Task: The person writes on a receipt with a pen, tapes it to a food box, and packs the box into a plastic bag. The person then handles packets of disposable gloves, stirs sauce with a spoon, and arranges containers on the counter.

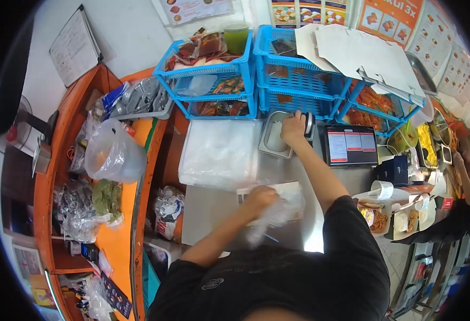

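Note:
My left hand is closed on a crumpled clear plastic bag low over the metal counter. Under the bag lies a flat, pale box or card with print on its left edge. My right hand reaches forward to a small metal tray with whitish contents. Its fingers are bent at the tray's right side, and what they grip is hidden. Beside that hand is a dark, rounded object. A stack of clear plastic bags lies left of the tray.
Blue plastic racks with packets stand at the back, with white cardboard sheets on the right one. A tablet stands right of the tray. Open food boxes sit farther right. An orange shelf borders the left.

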Demonstrator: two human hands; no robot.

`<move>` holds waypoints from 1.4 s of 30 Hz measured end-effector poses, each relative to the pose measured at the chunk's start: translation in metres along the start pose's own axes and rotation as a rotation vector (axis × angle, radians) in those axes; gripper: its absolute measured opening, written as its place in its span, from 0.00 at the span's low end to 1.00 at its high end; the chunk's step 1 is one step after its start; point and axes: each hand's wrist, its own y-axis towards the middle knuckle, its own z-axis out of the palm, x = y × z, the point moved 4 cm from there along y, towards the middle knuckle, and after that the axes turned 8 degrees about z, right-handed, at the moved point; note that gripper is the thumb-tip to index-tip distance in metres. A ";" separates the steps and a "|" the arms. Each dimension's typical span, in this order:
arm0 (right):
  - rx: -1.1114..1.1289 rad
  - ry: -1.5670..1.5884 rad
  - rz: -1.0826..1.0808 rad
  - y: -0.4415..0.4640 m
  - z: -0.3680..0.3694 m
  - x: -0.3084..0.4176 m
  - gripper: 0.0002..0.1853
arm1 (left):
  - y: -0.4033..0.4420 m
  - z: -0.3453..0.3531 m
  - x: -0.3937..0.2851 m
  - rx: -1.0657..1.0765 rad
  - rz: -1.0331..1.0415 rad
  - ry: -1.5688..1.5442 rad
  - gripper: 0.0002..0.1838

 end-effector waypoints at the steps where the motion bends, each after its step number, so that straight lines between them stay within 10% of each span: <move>1: 0.019 -0.061 0.000 0.006 0.018 0.006 0.11 | 0.014 -0.004 -0.008 0.019 -0.037 -0.129 0.09; 14: 0.273 0.272 0.278 0.014 0.013 -0.018 0.25 | 0.018 -0.010 -0.030 0.075 -0.128 -0.268 0.12; 22: 0.030 1.128 0.176 0.005 -0.006 -0.053 0.07 | 0.018 -0.030 -0.048 0.043 -0.223 -0.140 0.10; 31: 0.436 0.954 -0.375 -0.188 -0.116 -0.019 0.02 | 0.007 -0.046 -0.068 -0.254 -0.248 0.053 0.11; 39: 0.239 1.019 -0.031 -0.220 -0.115 -0.055 0.05 | -0.002 -0.043 -0.066 -0.261 -0.371 -0.332 0.13; 42: 0.224 1.075 0.027 -0.229 -0.104 -0.045 0.07 | 0.002 -0.041 -0.069 -0.278 -0.155 0.142 0.09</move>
